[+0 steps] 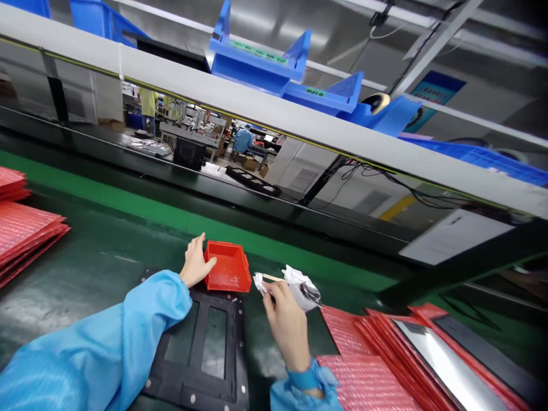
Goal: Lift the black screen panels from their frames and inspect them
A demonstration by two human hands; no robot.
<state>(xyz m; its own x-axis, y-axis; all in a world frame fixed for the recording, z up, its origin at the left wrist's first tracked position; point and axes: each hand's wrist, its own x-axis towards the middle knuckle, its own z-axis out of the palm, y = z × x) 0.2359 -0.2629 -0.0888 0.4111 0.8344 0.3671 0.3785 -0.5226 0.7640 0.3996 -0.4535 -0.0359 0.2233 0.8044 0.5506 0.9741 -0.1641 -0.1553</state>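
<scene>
My left hand (194, 264) rests against the near-left wall of the small red tray (228, 267), fingers laid flat on its rim, not clamped. The tray looks light, rigid plastic, best held by its walls. My right hand (286, 319) pinches a thin stick (272, 278) and crumpled white wipe (299, 285), soft and weightless, just right of the tray, above the tabletop (98, 257).

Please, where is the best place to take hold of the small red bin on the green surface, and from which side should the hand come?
Probably the left side wall of the red bin, approached from the left. The bin stands upright and open-topped, with a bare rim there; the left hand already rests against that wall. The right hand is busy, holding crumpled white paper, and the black frame lies close in front.
</scene>
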